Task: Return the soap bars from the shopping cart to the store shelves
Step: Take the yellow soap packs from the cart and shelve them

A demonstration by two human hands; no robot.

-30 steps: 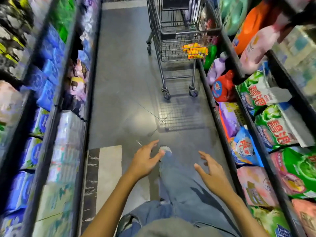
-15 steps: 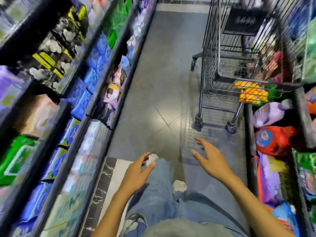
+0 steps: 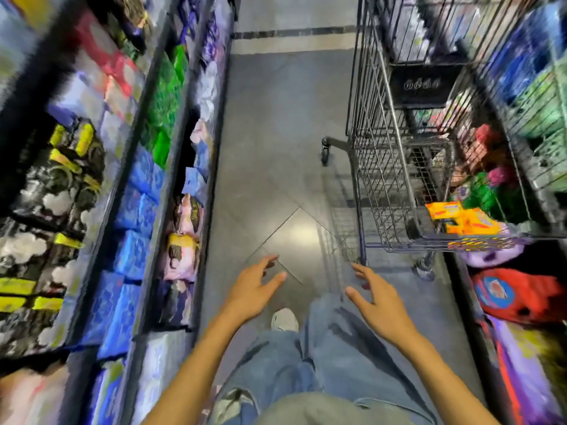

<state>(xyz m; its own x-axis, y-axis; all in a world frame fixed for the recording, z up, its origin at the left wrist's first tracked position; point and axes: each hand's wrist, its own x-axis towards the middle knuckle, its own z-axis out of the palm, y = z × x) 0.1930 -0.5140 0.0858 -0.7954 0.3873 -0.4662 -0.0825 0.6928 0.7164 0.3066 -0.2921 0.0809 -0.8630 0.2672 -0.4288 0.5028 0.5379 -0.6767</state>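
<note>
A wire shopping cart (image 3: pixel 383 142) stands in the aisle at the upper right. In its basket lie yellow and orange soap packs (image 3: pixel 466 222), near the corner closest to me. My left hand (image 3: pixel 254 289) hangs over the floor with relaxed fingers and holds nothing. My right hand (image 3: pixel 377 302) is also empty, fingers spread, just below and left of the cart's near leg. Neither hand touches the cart.
Shelves with blue, green and pink packs (image 3: pixel 138 210) line the left side. Shelves with detergent bottles and bags (image 3: pixel 518 296) run along the right, close beside the cart. Grey tiled floor (image 3: pixel 276 148) stretches ahead between them. My jeans and a white shoe (image 3: pixel 284 320) show below.
The view has closed in on the cart, which now looms larger at the right. Both hands stay empty and have drifted slightly upward and forward.
</note>
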